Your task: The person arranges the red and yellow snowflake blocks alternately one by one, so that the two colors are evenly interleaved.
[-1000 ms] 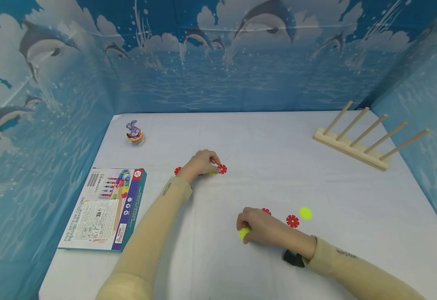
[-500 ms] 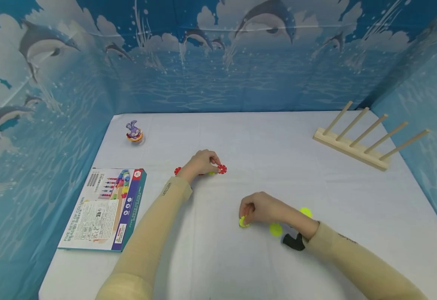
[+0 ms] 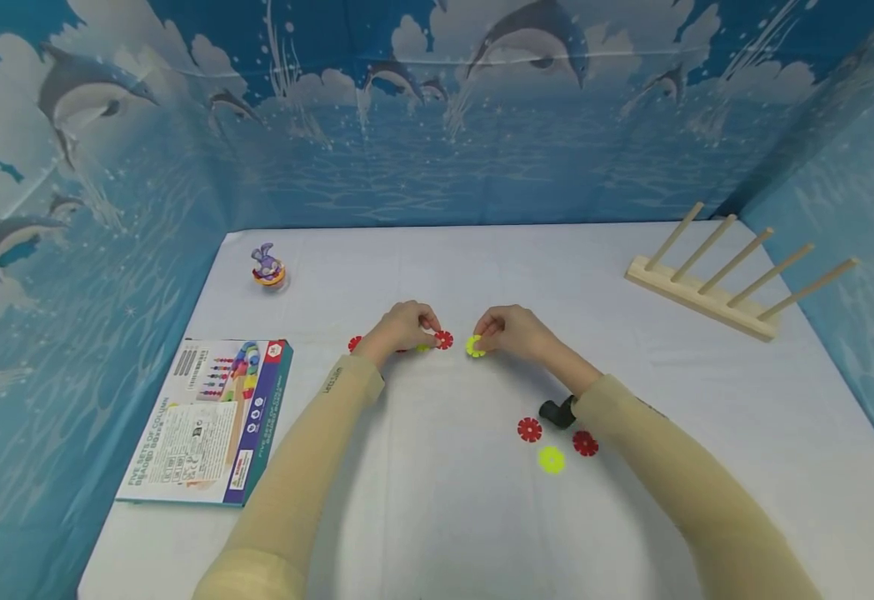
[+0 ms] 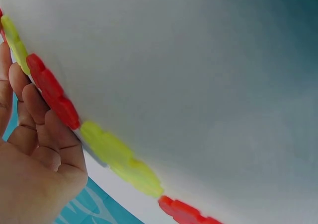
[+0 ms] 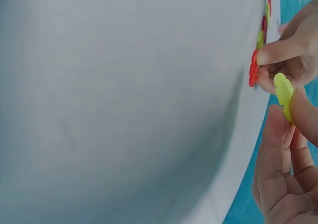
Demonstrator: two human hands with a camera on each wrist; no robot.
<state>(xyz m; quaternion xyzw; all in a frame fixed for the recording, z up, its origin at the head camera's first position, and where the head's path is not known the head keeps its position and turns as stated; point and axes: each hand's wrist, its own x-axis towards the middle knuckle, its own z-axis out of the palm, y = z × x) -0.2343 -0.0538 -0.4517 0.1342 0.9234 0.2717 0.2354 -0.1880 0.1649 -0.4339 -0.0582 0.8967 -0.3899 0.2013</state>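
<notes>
A row of alternating red and yellow notched plastic discs lies on the white table, partly hidden behind my left hand (image 3: 397, 327). In the left wrist view a red disc (image 4: 52, 91) and a yellow disc (image 4: 121, 159) of this row touch end to end. My left thumb and fingers pinch the red disc (image 3: 444, 340) at the row's right end. Just right of it, my right hand (image 3: 519, 332) pinches a loose yellow disc (image 3: 475, 346) between thumb and fingers. In the right wrist view this yellow disc (image 5: 284, 96) is tilted up, apart from the red end disc (image 5: 254, 68).
Two red discs (image 3: 530, 430) and a yellow disc (image 3: 551, 459) lie near my right forearm. A wooden stand with several pegs (image 3: 706, 296) is at the back right. A printed box (image 3: 207, 421) and a purple rabbit figure (image 3: 267, 267) are on the left.
My right hand has picked up the yellow disc and carried it away from me, to beside the row's red end. My left hand stays in place.
</notes>
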